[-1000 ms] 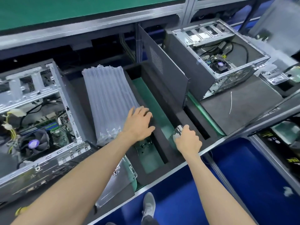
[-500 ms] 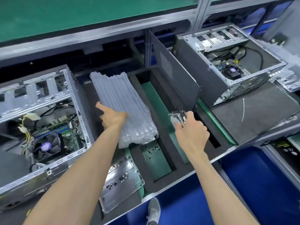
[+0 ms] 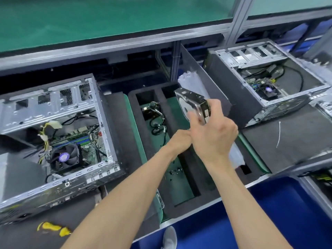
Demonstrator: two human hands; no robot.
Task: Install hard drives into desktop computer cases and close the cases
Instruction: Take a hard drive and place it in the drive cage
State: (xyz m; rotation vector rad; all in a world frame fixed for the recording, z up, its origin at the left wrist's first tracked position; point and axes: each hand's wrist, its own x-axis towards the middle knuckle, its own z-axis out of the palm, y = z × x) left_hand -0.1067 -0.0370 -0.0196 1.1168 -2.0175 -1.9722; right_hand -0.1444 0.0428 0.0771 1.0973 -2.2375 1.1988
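The right hand (image 3: 213, 135) curls its fingers around a hard drive (image 3: 195, 106), held up above the black foam tray (image 3: 181, 169) between two open computer cases, while the left hand (image 3: 179, 141) sits just beside it, fingers hidden.

Right hand (image 3: 213, 133) raised, fingers curled gripping; left hand (image 3: 179, 141) curled just beside, partly hidden.
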